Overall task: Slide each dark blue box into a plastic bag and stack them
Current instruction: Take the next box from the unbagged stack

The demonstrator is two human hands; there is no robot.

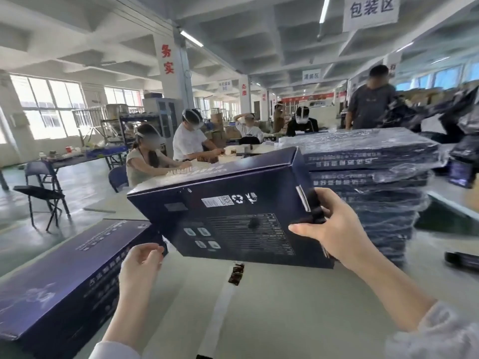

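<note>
Pale green packing table (285, 307) fills my view; the dark blue box (233, 218) is in the air above it, tilted, printed face toward me; my right hand (326, 229) grips its right end; my left hand (141, 263) curls beside its lower left corner, contact I cannot tell; bagged stack (368, 161) right, unbagged boxes (64, 275) left.

Bright, even daylight floods in from the windows (49, 107) at left, ceiling tubes (191, 38) add more, the wrapped stack (363, 143) glints with glare, and the wide lens bends the edges and softens everything.
</note>
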